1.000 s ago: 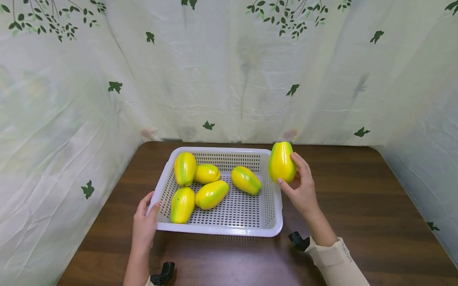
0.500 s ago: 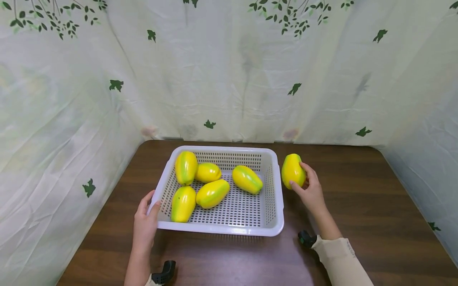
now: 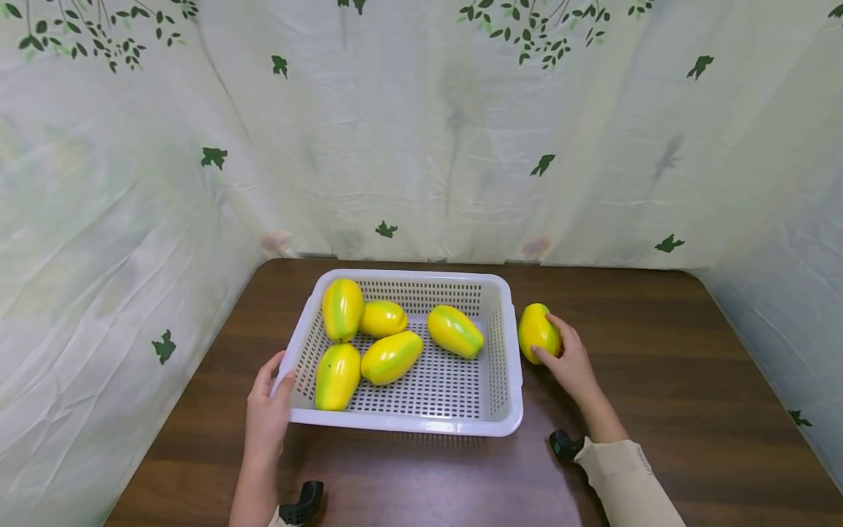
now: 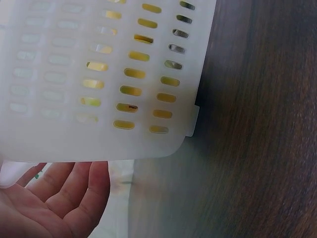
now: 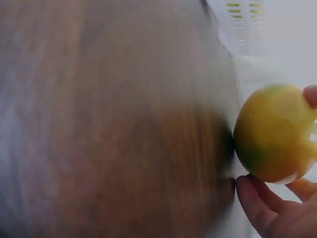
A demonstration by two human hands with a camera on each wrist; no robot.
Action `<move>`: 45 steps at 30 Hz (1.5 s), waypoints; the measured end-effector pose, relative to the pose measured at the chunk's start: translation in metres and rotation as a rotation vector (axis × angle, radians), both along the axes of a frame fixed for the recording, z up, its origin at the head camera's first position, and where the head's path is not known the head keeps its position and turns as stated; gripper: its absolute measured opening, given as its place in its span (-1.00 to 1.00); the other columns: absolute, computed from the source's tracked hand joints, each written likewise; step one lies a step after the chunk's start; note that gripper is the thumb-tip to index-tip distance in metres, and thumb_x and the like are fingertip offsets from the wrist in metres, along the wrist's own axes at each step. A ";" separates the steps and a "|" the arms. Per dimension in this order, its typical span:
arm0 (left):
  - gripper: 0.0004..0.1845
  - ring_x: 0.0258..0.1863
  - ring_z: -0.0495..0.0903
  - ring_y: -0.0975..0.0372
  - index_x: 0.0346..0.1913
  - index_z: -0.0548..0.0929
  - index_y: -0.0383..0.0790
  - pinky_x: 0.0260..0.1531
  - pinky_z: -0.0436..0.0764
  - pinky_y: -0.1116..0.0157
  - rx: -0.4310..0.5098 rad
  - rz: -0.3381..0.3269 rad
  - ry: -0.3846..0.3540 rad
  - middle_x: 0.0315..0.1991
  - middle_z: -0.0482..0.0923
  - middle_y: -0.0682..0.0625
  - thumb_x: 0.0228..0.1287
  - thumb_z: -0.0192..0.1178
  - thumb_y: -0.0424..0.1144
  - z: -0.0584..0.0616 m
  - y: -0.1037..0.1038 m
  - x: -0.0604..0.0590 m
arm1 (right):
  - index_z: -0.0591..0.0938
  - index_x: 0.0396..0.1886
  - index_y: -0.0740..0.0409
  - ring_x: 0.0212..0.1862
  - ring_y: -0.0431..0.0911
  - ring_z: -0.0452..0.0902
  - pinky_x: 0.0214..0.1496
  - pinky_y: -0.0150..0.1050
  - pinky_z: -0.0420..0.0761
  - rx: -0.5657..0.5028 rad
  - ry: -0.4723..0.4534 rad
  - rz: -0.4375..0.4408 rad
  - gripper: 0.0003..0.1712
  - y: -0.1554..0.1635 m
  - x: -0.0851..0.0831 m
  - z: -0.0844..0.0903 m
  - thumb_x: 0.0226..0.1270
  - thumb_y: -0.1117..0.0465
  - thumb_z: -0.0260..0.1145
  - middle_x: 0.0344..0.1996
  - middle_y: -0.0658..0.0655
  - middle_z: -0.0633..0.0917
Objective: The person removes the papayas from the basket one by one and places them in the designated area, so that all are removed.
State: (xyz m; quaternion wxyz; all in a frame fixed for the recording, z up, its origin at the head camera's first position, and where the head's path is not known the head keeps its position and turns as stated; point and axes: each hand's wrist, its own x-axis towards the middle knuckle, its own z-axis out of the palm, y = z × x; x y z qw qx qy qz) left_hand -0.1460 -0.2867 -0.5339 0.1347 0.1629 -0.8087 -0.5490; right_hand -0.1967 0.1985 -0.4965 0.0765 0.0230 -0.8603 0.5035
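My left hand (image 3: 268, 402) grips the left rim of a white plastic basket (image 3: 421, 424), thumb over the edge and fingers outside; the left wrist view shows the fingers (image 4: 74, 193) curled by its slotted wall. Several yellow-green papayas lie in the basket, one alone towards the right (image 3: 455, 331), the others grouped at the left. Just outside the right wall, my right hand (image 3: 571, 362) holds another papaya (image 3: 538, 333) between thumb and fingers. In the right wrist view this papaya (image 5: 272, 134) is down at the tabletop, apparently touching it, with a fingertip at the wood.
The basket stands on a dark brown wooden table (image 3: 658, 380). White cloth with printed green leaves (image 3: 421, 146) hangs behind the table and at both sides. A black camera mount sits at each wrist (image 3: 303, 503).
My right hand has carried its papaya from over the basket's right back corner, rightward and down to the tabletop beside it. The left hand and the basket have stayed in place.
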 end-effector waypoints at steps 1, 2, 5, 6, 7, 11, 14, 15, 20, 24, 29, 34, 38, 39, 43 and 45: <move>-0.47 -0.02 0.46 0.11 0.28 0.20 0.30 -0.14 0.49 0.01 0.018 -0.001 -0.009 0.14 0.37 0.03 0.24 -0.09 0.18 0.011 0.005 0.003 | 0.22 0.29 0.17 0.11 0.19 0.22 0.13 0.14 0.24 0.003 -0.005 0.000 -0.25 0.001 0.000 -0.001 0.11 0.21 0.30 0.19 0.33 0.24; -0.47 -0.03 0.46 0.12 0.28 0.19 0.30 -0.14 0.49 0.03 0.021 -0.003 -0.011 0.14 0.37 0.03 0.24 -0.09 0.19 0.013 0.006 0.005 | 0.22 0.30 0.17 0.11 0.20 0.22 0.13 0.14 0.23 0.008 -0.009 -0.001 -0.25 0.001 0.000 -0.002 0.12 0.20 0.30 0.19 0.33 0.24; -0.45 -0.02 0.46 0.10 0.30 0.19 0.26 -0.14 0.50 0.05 0.032 -0.014 -0.019 0.15 0.36 -0.02 0.24 -0.09 0.19 0.025 0.011 0.009 | 0.21 0.31 0.15 0.14 0.20 0.20 0.15 0.15 0.21 0.015 -0.015 -0.002 -0.24 0.002 0.000 -0.003 0.13 0.18 0.29 0.22 0.32 0.23; -0.44 -0.02 0.46 0.09 0.30 0.19 0.24 -0.15 0.51 0.06 0.033 -0.020 -0.025 0.16 0.35 -0.04 0.25 -0.08 0.18 0.029 0.013 0.010 | 0.21 0.31 0.15 0.16 0.20 0.19 0.16 0.15 0.20 0.018 -0.011 -0.001 -0.24 0.002 0.000 -0.002 0.13 0.18 0.29 0.22 0.32 0.23; -0.44 -0.01 0.45 0.06 0.31 0.18 0.20 -0.15 0.49 0.03 0.044 -0.030 -0.027 0.17 0.34 -0.09 0.26 -0.08 0.16 0.033 0.014 0.012 | 0.20 0.31 0.16 0.17 0.20 0.17 0.17 0.15 0.18 0.020 -0.007 0.002 -0.24 0.003 -0.001 -0.002 0.13 0.18 0.29 0.23 0.31 0.22; -0.42 -0.03 0.45 0.05 0.32 0.19 0.15 -0.21 0.54 0.08 0.036 -0.037 -0.035 0.16 0.34 -0.14 0.25 -0.07 0.15 0.047 0.021 0.019 | 0.20 0.31 0.18 0.22 0.21 0.12 0.19 0.16 0.14 0.024 0.006 0.015 -0.25 0.003 0.000 -0.001 0.15 0.18 0.28 0.26 0.30 0.19; -0.42 -0.04 0.45 0.05 0.32 0.20 0.15 -0.20 0.53 0.08 0.039 -0.035 -0.038 0.15 0.34 -0.13 0.24 -0.06 0.16 0.051 0.023 0.020 | 0.21 0.31 0.20 0.24 0.21 0.08 0.20 0.15 0.13 0.023 0.020 0.020 -0.26 0.003 0.000 0.000 0.16 0.17 0.28 0.27 0.30 0.17; -0.42 -0.04 0.45 0.04 0.32 0.20 0.13 -0.20 0.53 0.05 0.044 -0.035 -0.033 0.15 0.35 -0.14 0.25 -0.05 0.14 0.049 0.022 0.019 | 0.21 0.31 0.20 0.25 0.21 0.07 0.20 0.15 0.13 0.021 0.025 0.020 -0.26 0.002 0.000 0.001 0.16 0.16 0.27 0.28 0.30 0.17; -0.43 -0.06 0.47 0.07 0.30 0.22 0.19 -0.21 0.53 0.05 0.033 -0.024 -0.023 0.13 0.38 -0.09 0.23 -0.05 0.16 0.030 0.013 0.011 | 0.24 0.29 0.20 0.29 0.19 0.03 0.20 0.20 0.08 0.017 0.068 0.006 -0.30 0.002 0.001 0.012 0.19 0.14 0.26 0.29 0.28 0.17; -0.46 -0.05 0.46 0.06 0.29 0.22 0.23 -0.17 0.49 -0.03 0.036 -0.015 0.002 0.13 0.38 -0.06 0.24 -0.06 0.16 0.014 0.006 0.006 | 0.27 0.28 0.18 0.28 0.16 0.05 0.18 0.23 0.06 0.014 0.109 0.006 -0.33 0.001 0.003 0.025 0.20 0.12 0.25 0.28 0.24 0.21; -0.50 -0.07 0.48 0.16 0.24 0.24 0.36 -0.15 0.48 -0.01 0.034 0.024 0.020 0.10 0.40 0.11 0.21 -0.05 0.21 -0.001 0.001 0.001 | 0.29 0.27 0.13 0.27 0.11 0.09 0.17 0.21 0.10 0.039 0.172 0.031 -0.34 -0.005 0.003 0.043 0.19 0.12 0.26 0.25 0.18 0.28; -0.49 -0.06 0.48 0.14 0.25 0.23 0.34 -0.15 0.49 0.00 0.030 0.013 0.013 0.11 0.39 0.07 0.23 -0.07 0.20 0.004 0.003 0.002 | 0.29 0.27 0.14 0.20 0.15 0.20 0.13 0.16 0.22 0.080 0.242 0.093 -0.32 -0.019 0.003 0.062 0.16 0.15 0.29 0.23 0.18 0.30; -0.45 -0.02 0.45 0.03 0.31 0.20 0.19 -0.15 0.47 -0.05 0.047 -0.038 0.007 0.16 0.35 -0.10 0.26 -0.06 0.14 0.026 0.010 0.010 | 0.27 0.28 0.13 0.15 0.15 0.25 0.11 0.10 0.29 0.088 0.245 0.157 -0.29 -0.036 0.003 0.077 0.15 0.14 0.30 0.22 0.17 0.30; -0.44 -0.02 0.45 0.02 0.31 0.21 0.15 -0.17 0.49 -0.04 0.052 -0.044 0.009 0.15 0.35 -0.14 0.26 -0.05 0.12 0.030 0.011 0.011 | 0.26 0.29 0.12 0.15 0.15 0.25 0.10 0.10 0.30 0.088 0.234 0.175 -0.28 -0.040 0.003 0.081 0.14 0.13 0.30 0.22 0.16 0.30; -0.44 -0.04 0.46 0.05 0.31 0.22 0.11 -0.20 0.53 0.05 0.051 -0.056 0.006 0.14 0.36 -0.15 0.26 -0.03 0.10 0.033 0.011 0.011 | 0.23 0.31 0.08 0.16 0.14 0.25 0.08 0.10 0.33 0.109 0.192 0.252 -0.24 -0.058 0.000 0.089 0.13 0.13 0.31 0.25 0.12 0.26; -0.45 -0.05 0.47 0.07 0.30 0.23 0.13 -0.22 0.54 0.08 0.046 -0.047 0.011 0.13 0.37 -0.14 0.26 -0.03 0.10 0.026 0.008 0.008 | 0.21 0.32 0.04 0.16 0.13 0.25 0.07 0.09 0.35 0.132 0.170 0.289 -0.23 -0.067 -0.004 0.090 0.12 0.13 0.32 0.25 0.12 0.26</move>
